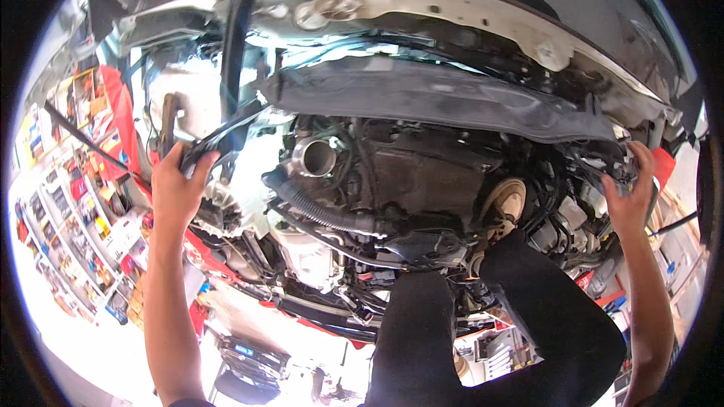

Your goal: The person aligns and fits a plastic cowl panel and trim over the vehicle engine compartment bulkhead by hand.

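Observation:
A long dark grey plastic panel (437,99) lies across the engine bay, with black end pieces at both sides. My left hand (185,169) has its fingers closed on the black end piece (213,143) at the left. My right hand (626,185) grips the black end piece (592,162) at the right, its fingertips partly hidden. Beneath the panel are the black engine cover (415,169), an open metal pipe mouth (317,157) and a ribbed black hose (317,207). A tan round part (505,202) sits right of the cover.
My dark-clothed legs (415,339) are over the engine bay's front. Car body panels (467,7) arch along the top. Beyond the vehicle at left stand red cloth (121,120) and shelves (68,241) of small items; more tools (498,354) show at the bottom right.

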A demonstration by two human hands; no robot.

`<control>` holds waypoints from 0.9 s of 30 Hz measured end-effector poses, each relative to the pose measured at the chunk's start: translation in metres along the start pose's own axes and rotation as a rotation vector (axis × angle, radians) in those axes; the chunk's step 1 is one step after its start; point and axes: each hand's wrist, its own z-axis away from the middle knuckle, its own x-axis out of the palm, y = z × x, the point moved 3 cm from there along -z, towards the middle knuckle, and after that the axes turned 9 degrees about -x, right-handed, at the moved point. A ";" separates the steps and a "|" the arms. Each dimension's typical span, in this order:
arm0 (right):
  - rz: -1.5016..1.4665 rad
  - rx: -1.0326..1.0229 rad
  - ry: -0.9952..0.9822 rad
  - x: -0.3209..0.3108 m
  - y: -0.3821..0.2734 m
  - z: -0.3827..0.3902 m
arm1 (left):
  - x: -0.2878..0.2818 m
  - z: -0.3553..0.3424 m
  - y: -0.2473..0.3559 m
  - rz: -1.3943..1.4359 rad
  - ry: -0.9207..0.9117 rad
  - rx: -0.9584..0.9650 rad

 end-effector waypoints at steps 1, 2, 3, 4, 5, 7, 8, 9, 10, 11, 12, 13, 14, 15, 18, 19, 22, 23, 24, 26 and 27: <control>-0.081 -0.093 0.023 -0.007 -0.024 -0.023 | -0.002 -0.001 -0.001 0.042 -0.023 0.041; -0.174 -0.179 0.046 -0.007 -0.050 -0.045 | -0.006 -0.004 -0.004 -0.051 -0.029 0.112; -0.158 -0.247 -0.074 0.002 -0.086 -0.078 | -0.014 -0.003 0.000 -0.040 -0.149 0.023; -0.138 -0.320 -0.193 0.018 -0.124 -0.114 | -0.019 -0.003 0.001 -0.022 -0.266 -0.070; -0.151 -0.340 -0.273 0.031 -0.157 -0.143 | -0.017 -0.005 -0.008 -0.011 -0.252 -0.010; -0.128 -0.352 -0.405 0.057 -0.198 -0.173 | -0.011 -0.003 -0.012 0.047 -0.184 0.033; -0.102 -0.344 -0.458 0.074 -0.209 -0.178 | -0.006 -0.003 -0.009 0.081 -0.119 0.080; -0.167 -0.225 -0.632 0.091 -0.221 -0.186 | -0.005 -0.001 -0.006 0.072 -0.087 0.067; -0.129 -0.250 -0.592 0.097 -0.221 -0.185 | -0.003 -0.002 -0.009 0.081 -0.085 0.058; -0.114 -0.245 -0.590 0.096 -0.220 -0.183 | -0.001 -0.002 -0.012 0.064 -0.057 0.108; -0.112 -0.247 -0.595 0.094 -0.222 -0.179 | -0.003 0.002 -0.016 0.037 -0.036 0.146; -0.108 -0.259 -0.606 0.095 -0.224 -0.178 | -0.002 0.000 -0.015 0.067 -0.030 0.151; -0.095 -0.238 -0.612 0.096 -0.226 -0.179 | 0.000 -0.001 -0.014 0.076 -0.032 0.136; -0.083 -0.216 -0.618 0.094 -0.226 -0.179 | -0.001 0.000 -0.011 0.077 -0.025 0.155; -0.068 -0.292 -0.581 0.101 -0.226 -0.170 | 0.012 0.008 -0.021 0.076 -0.004 0.161; -0.075 -0.302 -0.619 0.105 -0.223 -0.169 | 0.014 0.009 -0.021 0.079 0.000 0.123; -0.095 -0.303 -0.686 0.107 -0.216 -0.176 | 0.024 0.018 -0.014 0.104 -0.015 0.007; -0.079 -0.310 -0.693 0.109 -0.216 -0.177 | 0.030 0.027 -0.012 0.047 0.025 0.047; -0.073 -0.322 -0.705 0.108 -0.220 -0.174 | 0.030 0.037 -0.012 0.059 -0.062 -0.061; -0.081 -0.314 -0.735 0.110 -0.226 -0.173 | 0.029 0.049 -0.017 0.086 -0.060 -0.088; -0.060 -0.308 -0.744 0.109 -0.227 -0.172 | 0.029 0.052 -0.019 0.098 -0.048 -0.100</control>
